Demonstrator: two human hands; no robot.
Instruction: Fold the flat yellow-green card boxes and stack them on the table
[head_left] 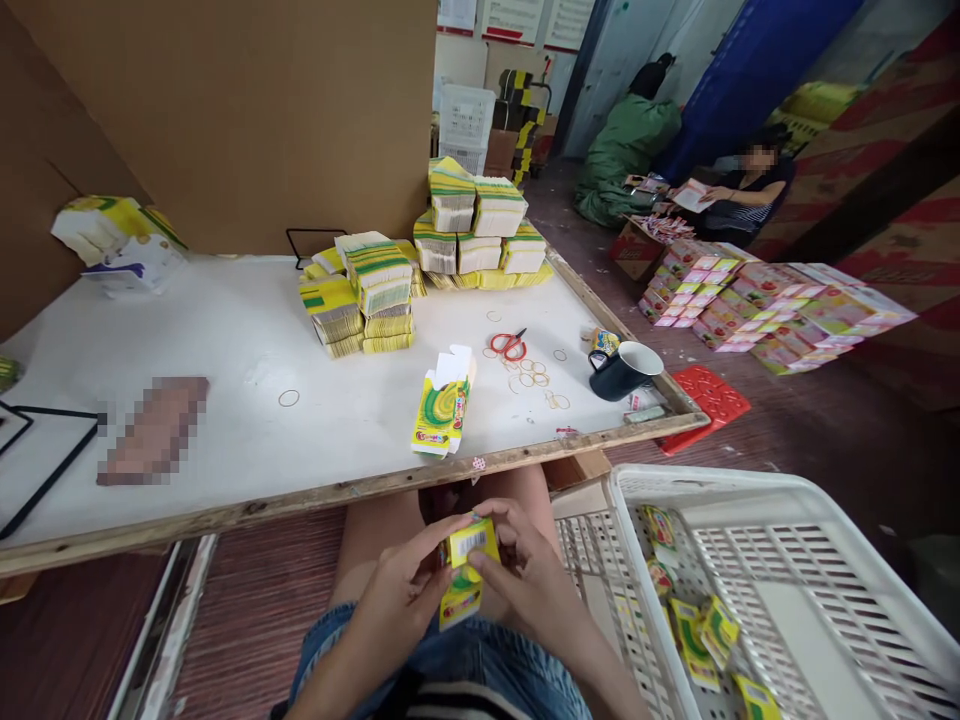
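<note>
Between my hands, above my lap, is a small yellow and green carton [471, 570] with a barcode on its upper panel. My left hand [412, 575] grips its left side, and my right hand [525, 560] holds its right side with the thumb pressed on the front. Just beyond, close to the table's front edge, lies an unfolded yellow carton [441, 410] with its white flaps up. Further back stand bundled stacks of flat cartons [379, 275], with more bundles [480, 225] piled at the far corner.
Red scissors [510, 345], rubber bands [532, 375] and a dark mug [626, 370] are on the white table [225, 330]. At my right a white plastic basket [810, 500] holds several yellow cartons [694, 640]. Another person [750, 190] sits behind stacked pink boxes [780, 300].
</note>
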